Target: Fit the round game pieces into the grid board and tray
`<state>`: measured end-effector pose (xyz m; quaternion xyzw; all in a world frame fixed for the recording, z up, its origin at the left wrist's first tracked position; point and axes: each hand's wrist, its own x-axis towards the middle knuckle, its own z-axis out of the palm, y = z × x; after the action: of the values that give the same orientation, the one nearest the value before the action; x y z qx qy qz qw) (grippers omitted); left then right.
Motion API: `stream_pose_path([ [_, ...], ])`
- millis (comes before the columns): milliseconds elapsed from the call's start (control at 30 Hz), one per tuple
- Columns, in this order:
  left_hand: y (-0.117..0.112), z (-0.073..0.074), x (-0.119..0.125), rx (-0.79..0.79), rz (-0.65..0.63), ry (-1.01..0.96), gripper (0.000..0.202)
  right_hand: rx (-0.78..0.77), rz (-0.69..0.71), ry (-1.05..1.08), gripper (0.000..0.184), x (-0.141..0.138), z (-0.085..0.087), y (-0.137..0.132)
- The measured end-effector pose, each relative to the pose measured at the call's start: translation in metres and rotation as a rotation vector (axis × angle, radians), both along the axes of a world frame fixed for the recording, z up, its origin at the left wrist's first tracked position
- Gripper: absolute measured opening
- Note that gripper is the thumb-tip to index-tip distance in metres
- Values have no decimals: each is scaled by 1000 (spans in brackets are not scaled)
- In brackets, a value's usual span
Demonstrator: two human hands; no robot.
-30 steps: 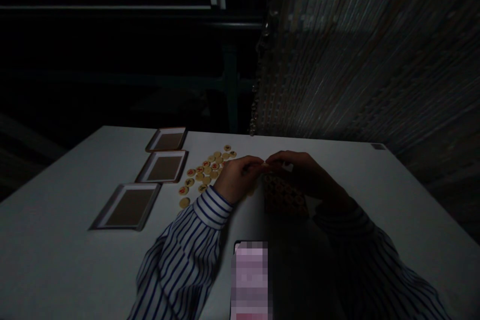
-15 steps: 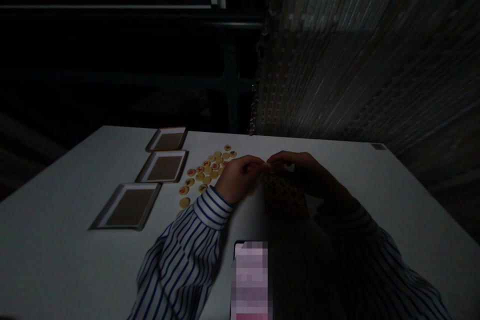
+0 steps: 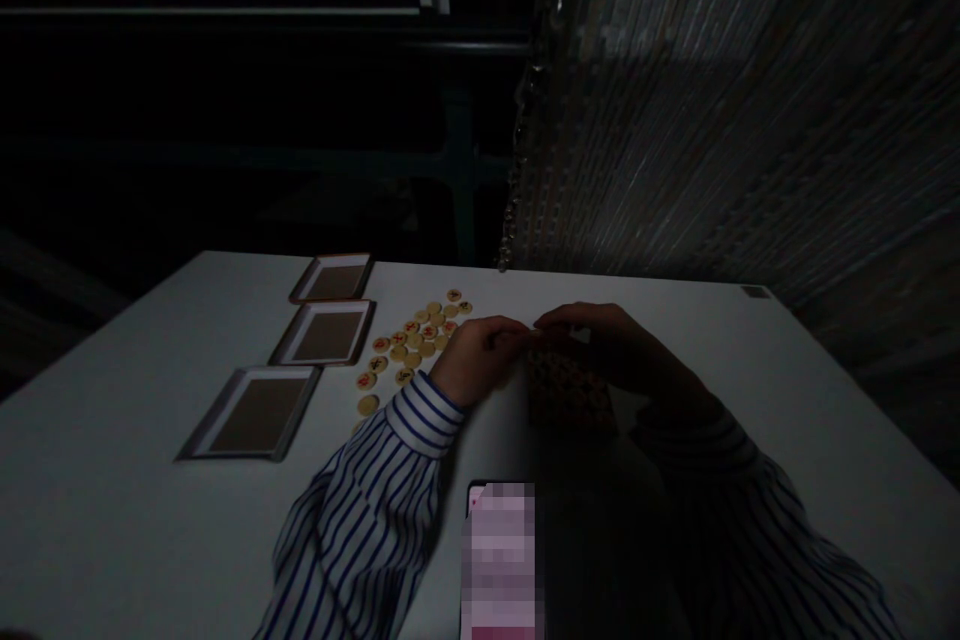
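Observation:
My left hand [image 3: 481, 358] and my right hand [image 3: 611, 345] meet fingertip to fingertip, both closed in a pinch over the far left corner of a dark box [image 3: 571, 402]. What looks like a Chinese chess piece is between the fingertips, mostly covered by fingers and shadow. Rows of round pieces fill the box, dim under my right hand. Left of my left hand, several loose Chinese chess pieces [image 3: 412, 360] lie scattered, some with red or black characters up, others blank side up.
Three shallow open trays or lids [image 3: 358, 332] stand in a row on the left of the white table [image 3: 120, 420]. A lit phone [image 3: 501, 560] lies at the near edge. A bead curtain [image 3: 675, 120] hangs behind on the right. The light is dim.
Both hands' fingertips have lowered slightly toward the box corner, and the pale piece between them shows less. The loose pieces and trays stay put.

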<state>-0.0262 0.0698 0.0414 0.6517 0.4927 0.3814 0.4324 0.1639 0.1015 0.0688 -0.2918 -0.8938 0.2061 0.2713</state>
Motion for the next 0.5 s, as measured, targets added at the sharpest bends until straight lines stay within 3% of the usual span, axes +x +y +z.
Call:
stream_pose_path([
  [300,2,5,2,-33,103,-126,15,60,-70,4,18,-6,6,-5],
  [500,2,6,2,-97,91,-280,12,123,-87,-23,22,-10,8,-8],
])
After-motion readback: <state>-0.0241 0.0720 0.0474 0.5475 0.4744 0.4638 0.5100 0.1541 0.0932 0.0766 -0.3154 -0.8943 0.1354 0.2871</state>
